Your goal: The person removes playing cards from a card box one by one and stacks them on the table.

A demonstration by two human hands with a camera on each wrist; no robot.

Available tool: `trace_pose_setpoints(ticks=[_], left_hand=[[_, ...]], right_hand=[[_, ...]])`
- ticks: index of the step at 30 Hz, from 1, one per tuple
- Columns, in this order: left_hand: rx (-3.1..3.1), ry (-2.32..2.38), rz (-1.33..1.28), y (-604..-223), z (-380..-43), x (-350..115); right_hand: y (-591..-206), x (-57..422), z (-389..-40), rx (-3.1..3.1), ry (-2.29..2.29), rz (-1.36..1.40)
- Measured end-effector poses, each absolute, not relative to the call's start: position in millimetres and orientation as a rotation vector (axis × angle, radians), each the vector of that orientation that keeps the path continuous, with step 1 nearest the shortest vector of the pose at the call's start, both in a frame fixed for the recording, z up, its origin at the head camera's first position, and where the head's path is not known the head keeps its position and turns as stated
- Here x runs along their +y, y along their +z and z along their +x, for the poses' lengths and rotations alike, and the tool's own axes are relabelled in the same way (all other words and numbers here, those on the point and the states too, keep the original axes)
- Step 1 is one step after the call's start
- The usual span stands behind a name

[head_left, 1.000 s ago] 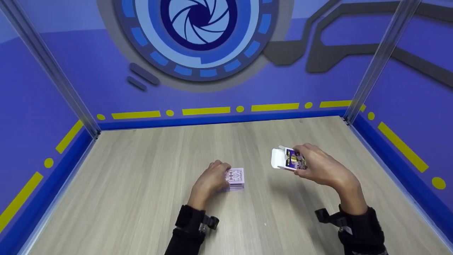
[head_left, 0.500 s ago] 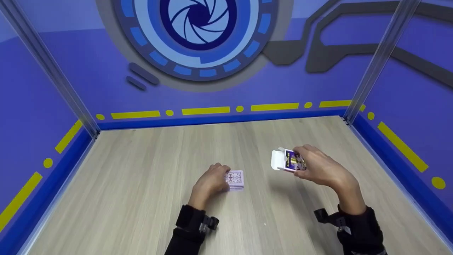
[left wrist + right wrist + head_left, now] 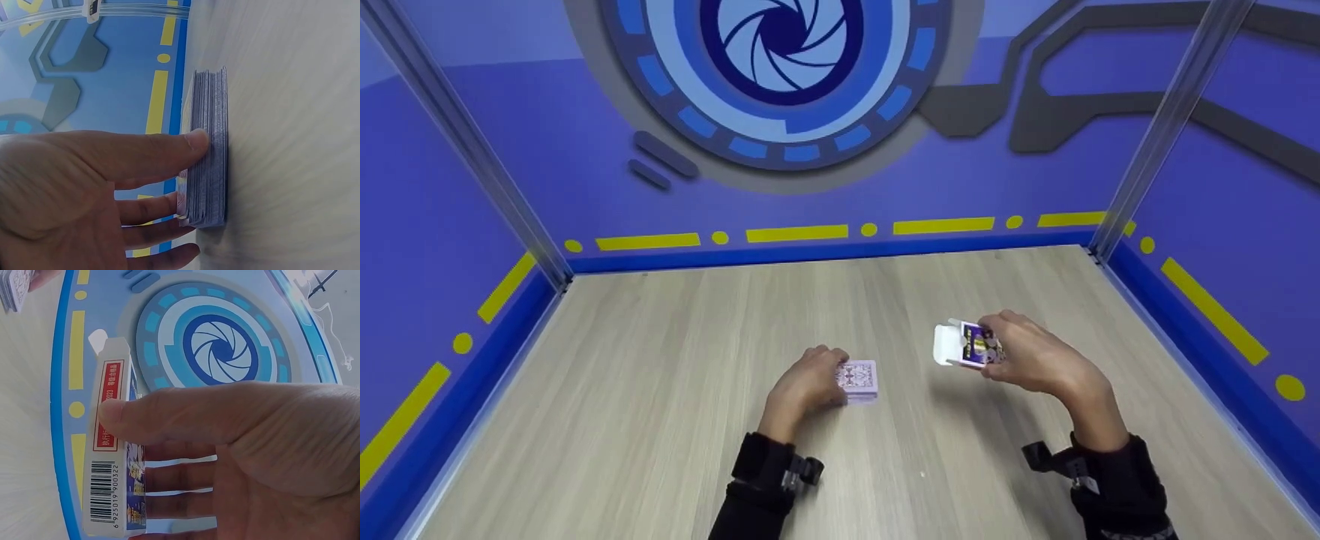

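Note:
A deck of playing cards [image 3: 859, 379] with patterned backs lies flat on the table left of the right hand. My left hand [image 3: 808, 382] grips it from its left end. In the left wrist view the thumb presses one long side of the deck [image 3: 211, 169], its card edges slightly uneven. My right hand [image 3: 1039, 352] holds a small card box [image 3: 979, 345] above the table, its white end flap [image 3: 946, 345] open toward the deck. In the right wrist view the thumb lies across the narrow side of the box [image 3: 107, 455], above a barcode; the other fingers are behind.
The pale wood-grain table [image 3: 675, 375] is bounded by a blue printed back wall [image 3: 780, 202] and side walls. A tiny white speck [image 3: 922, 474] lies on the table between the forearms. Both wrists wear black camera straps.
The top of the deck sits slightly lower than a second ago, under the left hand. My right hand has moved the box a little down and to the left.

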State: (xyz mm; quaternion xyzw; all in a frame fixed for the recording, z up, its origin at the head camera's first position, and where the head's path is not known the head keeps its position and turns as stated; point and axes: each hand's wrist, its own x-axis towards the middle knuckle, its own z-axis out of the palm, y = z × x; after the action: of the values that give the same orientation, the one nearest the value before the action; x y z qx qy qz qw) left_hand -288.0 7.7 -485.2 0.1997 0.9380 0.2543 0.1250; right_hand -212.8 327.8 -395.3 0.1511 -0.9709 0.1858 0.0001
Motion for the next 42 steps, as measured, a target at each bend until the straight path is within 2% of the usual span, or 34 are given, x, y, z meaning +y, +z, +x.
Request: trace_pose_setpoints(ticks=[12,29,42], left_hand=[[2.725,0.830,0.498,-477,-290,-2],[2.846,0.939,0.432,-446,-288,-22],[2.986,0.970,0.351,-441,-288,-36]], right_hand=[[-401,320,-216,-3.076,0.556,0.503],[-416,309,-226,-3.096,0.505,0.529],[-445,298,-242,-3.187,0.442,0.559]])
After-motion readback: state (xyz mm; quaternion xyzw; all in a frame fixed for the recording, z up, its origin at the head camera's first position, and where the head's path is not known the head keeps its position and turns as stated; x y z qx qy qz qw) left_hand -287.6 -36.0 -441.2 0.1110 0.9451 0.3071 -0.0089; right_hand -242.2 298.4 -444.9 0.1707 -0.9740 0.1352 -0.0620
